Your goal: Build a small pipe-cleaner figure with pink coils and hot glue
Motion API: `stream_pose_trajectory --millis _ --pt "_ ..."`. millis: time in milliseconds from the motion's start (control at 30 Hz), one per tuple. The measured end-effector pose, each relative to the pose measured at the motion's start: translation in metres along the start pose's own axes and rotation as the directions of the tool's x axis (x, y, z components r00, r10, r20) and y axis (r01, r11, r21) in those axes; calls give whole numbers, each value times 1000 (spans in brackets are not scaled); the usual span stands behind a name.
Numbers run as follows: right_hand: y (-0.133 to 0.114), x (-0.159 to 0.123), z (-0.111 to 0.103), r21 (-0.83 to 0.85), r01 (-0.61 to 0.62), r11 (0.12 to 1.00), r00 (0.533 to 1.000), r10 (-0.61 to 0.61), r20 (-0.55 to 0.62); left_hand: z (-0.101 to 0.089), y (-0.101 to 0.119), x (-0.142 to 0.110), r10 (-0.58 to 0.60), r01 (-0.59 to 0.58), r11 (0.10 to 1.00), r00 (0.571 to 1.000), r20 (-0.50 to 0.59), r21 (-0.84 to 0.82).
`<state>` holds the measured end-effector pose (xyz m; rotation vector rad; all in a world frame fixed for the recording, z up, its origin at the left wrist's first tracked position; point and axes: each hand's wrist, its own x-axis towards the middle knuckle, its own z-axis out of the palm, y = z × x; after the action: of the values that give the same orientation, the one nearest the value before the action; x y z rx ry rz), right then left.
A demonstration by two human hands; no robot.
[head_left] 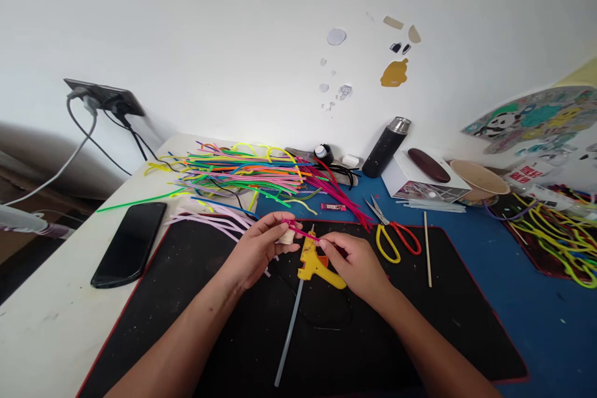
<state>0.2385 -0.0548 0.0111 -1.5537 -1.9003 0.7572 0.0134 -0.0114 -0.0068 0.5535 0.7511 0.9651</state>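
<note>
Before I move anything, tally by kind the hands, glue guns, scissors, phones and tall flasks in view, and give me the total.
Left hand and right hand: 2
Yellow glue gun: 1
Pair of scissors: 1
Black phone: 1
Tall black flask: 1
Total: 6
</note>
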Motion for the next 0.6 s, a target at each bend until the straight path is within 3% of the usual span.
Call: stream_pose_trajectory --millis 600 --pt "-8 8 12 73 8 997 999 -5 -43 3 -4 -1 53 -55 993 998 22 106"
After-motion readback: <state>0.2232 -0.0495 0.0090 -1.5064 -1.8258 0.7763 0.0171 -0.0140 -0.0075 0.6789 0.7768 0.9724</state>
